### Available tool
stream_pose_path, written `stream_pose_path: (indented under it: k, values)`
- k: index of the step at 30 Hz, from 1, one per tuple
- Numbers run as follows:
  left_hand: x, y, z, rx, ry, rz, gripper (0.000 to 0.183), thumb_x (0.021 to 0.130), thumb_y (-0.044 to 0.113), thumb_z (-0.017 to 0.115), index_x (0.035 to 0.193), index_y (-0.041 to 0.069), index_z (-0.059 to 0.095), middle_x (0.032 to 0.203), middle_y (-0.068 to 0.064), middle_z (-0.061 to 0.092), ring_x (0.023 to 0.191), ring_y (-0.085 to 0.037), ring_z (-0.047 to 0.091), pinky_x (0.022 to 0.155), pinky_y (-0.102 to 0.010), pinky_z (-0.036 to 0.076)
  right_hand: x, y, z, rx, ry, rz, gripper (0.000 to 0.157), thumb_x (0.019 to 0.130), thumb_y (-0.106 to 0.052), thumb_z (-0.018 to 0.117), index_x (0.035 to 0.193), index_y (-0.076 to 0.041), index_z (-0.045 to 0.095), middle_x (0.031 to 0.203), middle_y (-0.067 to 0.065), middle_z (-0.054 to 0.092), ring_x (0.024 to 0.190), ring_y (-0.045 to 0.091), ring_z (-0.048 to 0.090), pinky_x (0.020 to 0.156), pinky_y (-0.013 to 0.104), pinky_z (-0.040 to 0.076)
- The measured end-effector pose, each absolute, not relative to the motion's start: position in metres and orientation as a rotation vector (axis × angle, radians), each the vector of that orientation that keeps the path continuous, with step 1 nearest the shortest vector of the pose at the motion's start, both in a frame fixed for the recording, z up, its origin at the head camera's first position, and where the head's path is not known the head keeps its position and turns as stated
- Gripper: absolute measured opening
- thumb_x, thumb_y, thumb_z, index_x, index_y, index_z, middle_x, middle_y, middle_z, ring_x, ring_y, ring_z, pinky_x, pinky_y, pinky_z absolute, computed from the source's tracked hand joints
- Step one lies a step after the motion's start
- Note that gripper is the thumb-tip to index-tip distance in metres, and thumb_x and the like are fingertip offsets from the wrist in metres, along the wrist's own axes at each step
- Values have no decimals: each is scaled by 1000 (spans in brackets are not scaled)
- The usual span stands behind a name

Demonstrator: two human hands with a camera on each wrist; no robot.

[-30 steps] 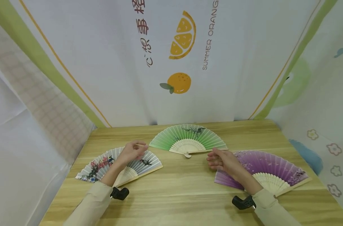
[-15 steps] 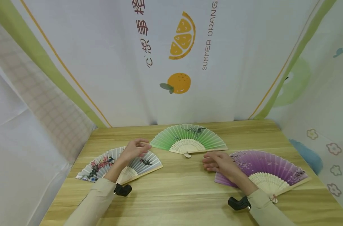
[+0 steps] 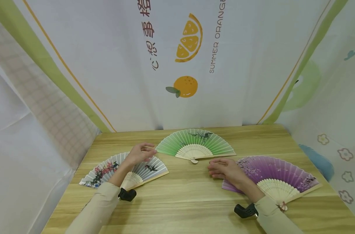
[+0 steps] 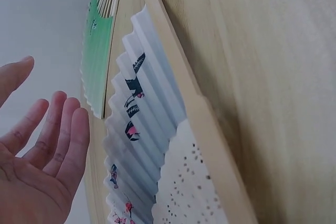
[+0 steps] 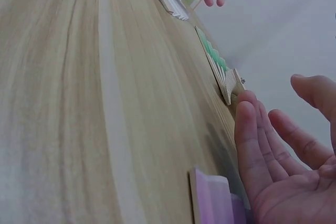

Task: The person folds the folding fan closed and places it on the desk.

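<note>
Three unfolded hand fans lie on the wooden table [image 3: 177,204]. At the left is a white-grey folding fan [image 3: 158,169] with pink blossoms and a swallow; my left hand [image 3: 138,155] hovers over its upper part, fingers relaxed and holding nothing. The green folding fan [image 3: 171,143] lies at the back centre, close to my left fingertips in the head view. On the right, a purple folding fan [image 3: 282,169] is partly covered by my right hand [image 3: 228,170], which holds nothing, its fingers loosely bent. The left wrist view shows the left palm [image 4: 39,182] beside the white-grey fan.
Behind the table hangs a white curtain [image 3: 121,81] printed with oranges and lettering. More printed cloth [image 3: 335,113] hangs at the right. Black wrist camera mounts [image 3: 127,194] sit at both cuffs.
My right hand has shifted a little left, off part of the purple fan. My left hand has moved slightly right and away from me. The fans have stayed in place.
</note>
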State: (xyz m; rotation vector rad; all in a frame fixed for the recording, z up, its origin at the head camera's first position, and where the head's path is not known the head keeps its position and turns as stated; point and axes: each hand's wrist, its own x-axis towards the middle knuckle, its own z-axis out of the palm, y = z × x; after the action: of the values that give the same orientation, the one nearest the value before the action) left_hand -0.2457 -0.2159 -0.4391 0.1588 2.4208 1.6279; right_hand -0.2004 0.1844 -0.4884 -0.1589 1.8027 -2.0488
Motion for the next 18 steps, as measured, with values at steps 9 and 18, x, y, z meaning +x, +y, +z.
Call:
stream_pose_path:
  k: [9, 18]
  values:
    - [-248, -216, -441, 81, 2423, 1573, 52, 98, 18, 71, 139, -8, 51, 124, -26, 62, 107, -42, 64, 87, -46, 55, -199, 181, -494, -142, 1769, -2071, 45, 102, -11, 65, 132, 19, 49, 117, 30, 66, 98, 31, 70, 86, 42, 56]
    - [-258, -210, -447, 48, 2432, 1575, 52, 97, 16, 72, 136, -11, 52, 122, -26, 65, 103, -39, 67, 81, -42, 58, -201, 176, -494, -105, 1770, -2050, 45, 103, -16, 64, 132, 16, 50, 114, 26, 66, 97, 30, 70, 84, 40, 57]
